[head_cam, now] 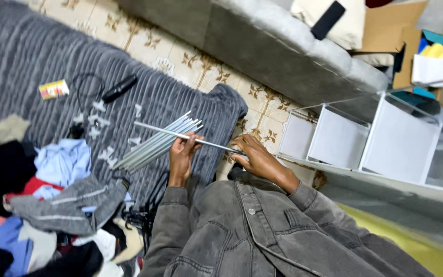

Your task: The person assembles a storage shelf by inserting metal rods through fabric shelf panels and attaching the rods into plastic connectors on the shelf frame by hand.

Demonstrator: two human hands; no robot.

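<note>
Frame centre: left hand and right hand both pinch one thin grey metal rod, held level. Beside it, bundle of similar rods on ribbed grey blanket. Several small white plastic connectors left. One white cube shelf right.

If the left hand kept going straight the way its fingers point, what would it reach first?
Probably the bundle of grey metal rods on the grey ribbed blanket; the left hand, gripping a single rod, points up-left at them. Depth is uncertain.

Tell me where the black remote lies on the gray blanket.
The black remote lies in the upper left of the head view on the gray blanket, right of the small yellow box, above the bundle of gray rods.
</note>
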